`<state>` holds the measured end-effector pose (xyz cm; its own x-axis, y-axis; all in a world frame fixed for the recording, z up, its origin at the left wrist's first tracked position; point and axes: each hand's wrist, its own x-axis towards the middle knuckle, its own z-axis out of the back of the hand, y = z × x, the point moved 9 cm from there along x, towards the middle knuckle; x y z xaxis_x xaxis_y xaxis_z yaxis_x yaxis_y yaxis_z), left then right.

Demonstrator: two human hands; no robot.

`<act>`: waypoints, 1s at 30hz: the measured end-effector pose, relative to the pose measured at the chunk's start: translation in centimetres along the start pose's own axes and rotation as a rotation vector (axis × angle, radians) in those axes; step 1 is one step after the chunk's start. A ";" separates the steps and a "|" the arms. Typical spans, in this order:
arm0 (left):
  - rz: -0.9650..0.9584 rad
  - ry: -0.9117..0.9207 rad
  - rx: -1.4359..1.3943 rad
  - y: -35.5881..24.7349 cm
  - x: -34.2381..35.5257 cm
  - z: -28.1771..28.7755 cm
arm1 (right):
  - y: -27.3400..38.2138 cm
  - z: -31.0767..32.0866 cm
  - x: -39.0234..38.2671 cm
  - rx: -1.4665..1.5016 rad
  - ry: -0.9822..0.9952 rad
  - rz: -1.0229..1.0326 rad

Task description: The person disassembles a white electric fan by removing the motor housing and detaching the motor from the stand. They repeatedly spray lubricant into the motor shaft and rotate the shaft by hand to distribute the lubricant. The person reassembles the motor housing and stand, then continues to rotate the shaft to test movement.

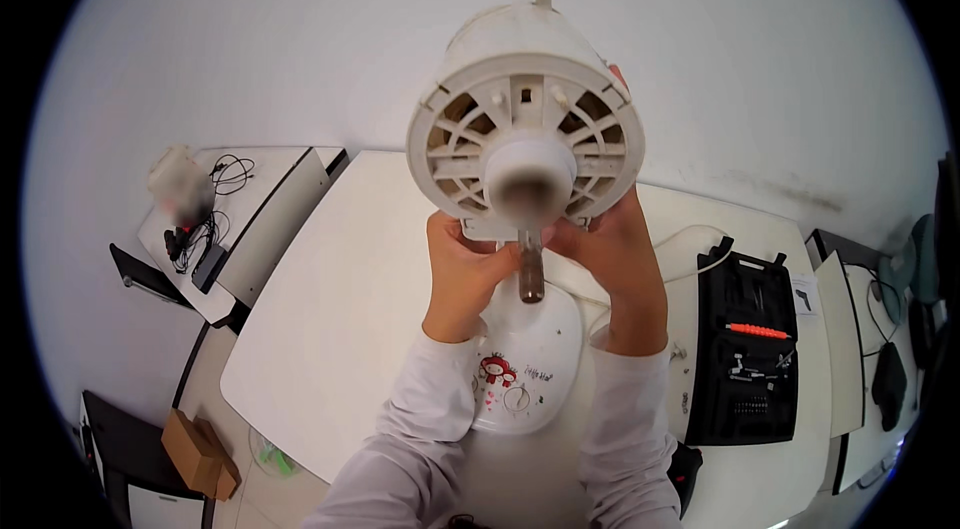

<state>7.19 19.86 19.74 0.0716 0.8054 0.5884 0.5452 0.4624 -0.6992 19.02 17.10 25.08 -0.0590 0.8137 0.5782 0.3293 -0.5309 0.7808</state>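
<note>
Held up over the table is a white fan motor housing (455, 169), round, with slotted vents and brownish parts showing behind them. A short brownish, shiny rod (531, 274) sticks out from its hub. My left hand (462, 274) grips the housing's underside, thumb beside the rod. Around the lower right side closes my right hand (615, 244), its thumb also near the rod and a fingertip showing at the upper right edge. Beneath, on the table, lies a white fan base (550, 354) with a red cartoon print, partly hidden by my left arm.
A black tool case (715, 359) with bits and an orange-handled tool (757, 331) lies open at the right of the white table (320, 329). A white cord (690, 274) runs behind my right wrist. Another desk with cables (232, 169) and a cardboard box (200, 454) are at left.
</note>
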 end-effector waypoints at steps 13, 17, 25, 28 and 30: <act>-0.005 0.040 -0.014 0.0 0.1 -0.3 | -0.3 0.2 0.8 0.072 -0.005 -0.007; -0.012 0.045 -0.016 -0.4 0.3 -0.6 | -0.5 0.0 1.0 0.083 -0.006 0.003; -0.013 0.038 -0.042 -0.3 0.5 -0.9 | -0.6 0.3 1.2 0.125 0.010 0.003; -0.016 -0.033 -0.037 -0.2 0.5 -0.2 | -0.4 0.1 1.4 0.105 0.049 0.020; 0.005 -0.076 -0.001 0.6 0.4 1.0 | 0.3 -0.4 1.6 0.058 0.062 0.087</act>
<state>6.66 20.86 19.16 0.0106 0.8335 0.5524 0.5462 0.4579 -0.7015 18.69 18.16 26.35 -0.0855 0.7477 0.6585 0.3895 -0.5833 0.7128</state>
